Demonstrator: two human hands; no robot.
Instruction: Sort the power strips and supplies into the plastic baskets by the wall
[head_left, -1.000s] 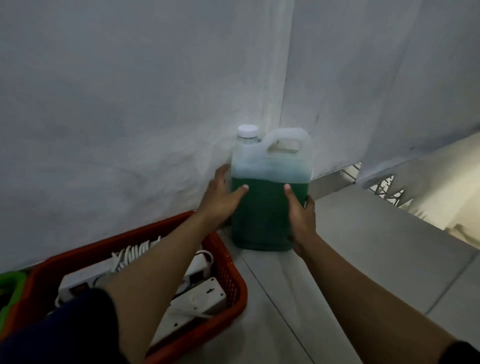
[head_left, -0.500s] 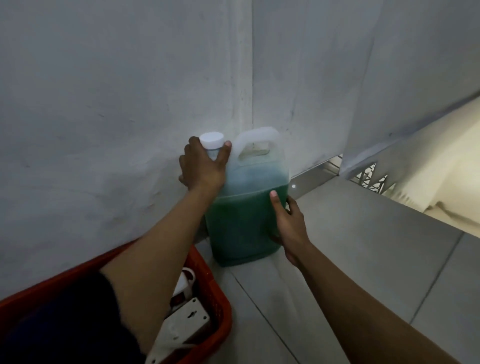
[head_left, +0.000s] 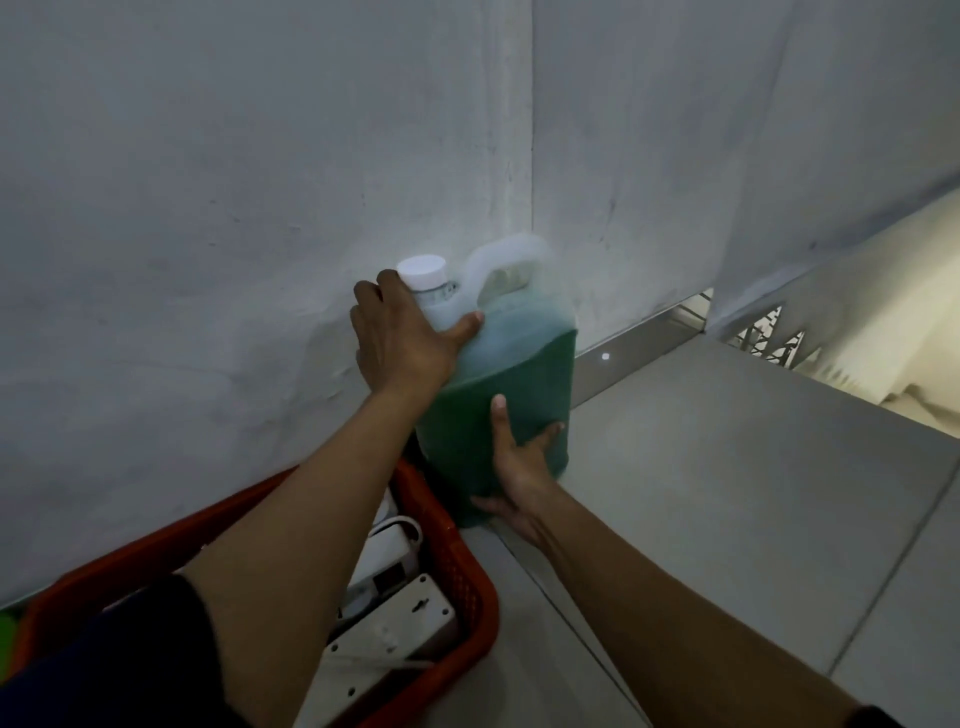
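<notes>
A translucent jug (head_left: 524, 384) of green liquid with a white cap stands in the wall corner, tilted a little to the right. My left hand (head_left: 402, 338) grips its shoulder just below the cap. My right hand (head_left: 519, 467) holds its lower front, near the floor. A red plastic basket (head_left: 462, 566) sits by the wall to the jug's left. White power strips (head_left: 395, 623) with cords lie in it, partly hidden by my left arm.
Grey walls meet in a corner behind the jug. Large grey floor tiles (head_left: 727, 493) spread to the right. A metal strip (head_left: 639, 345) runs along the wall base, with a railing and a drop beyond at far right. A green basket edge (head_left: 6, 634) shows at far left.
My left hand rose from the jug's side to its shoulder by the cap. My right hand slid lower on the front. The jug now leans and sits closer to the red basket.
</notes>
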